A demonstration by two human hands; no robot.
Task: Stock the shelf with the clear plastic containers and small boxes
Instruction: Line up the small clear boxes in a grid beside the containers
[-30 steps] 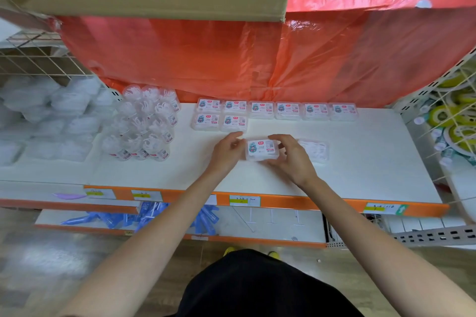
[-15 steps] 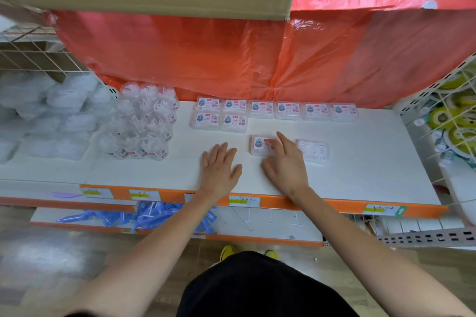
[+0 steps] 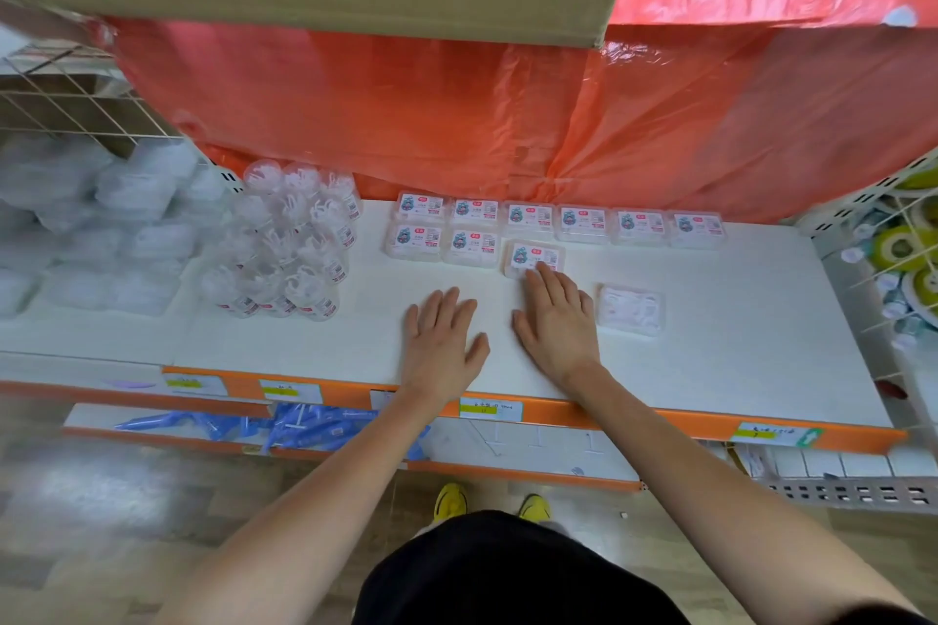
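Right grip (image 3: 556, 320) is released, its straight fingertips touching the near edge of a labelled small box (image 3: 533, 258) on the shelf (image 3: 710, 360). Left grip (image 3: 441, 340), also released, lies flat left of that box. Behind the box runs a row of boxes (image 3: 583, 222). An unlabelled clear box (image 3: 631, 310) lies to its right, and clear round containers (image 3: 289, 239) stand well to its left.
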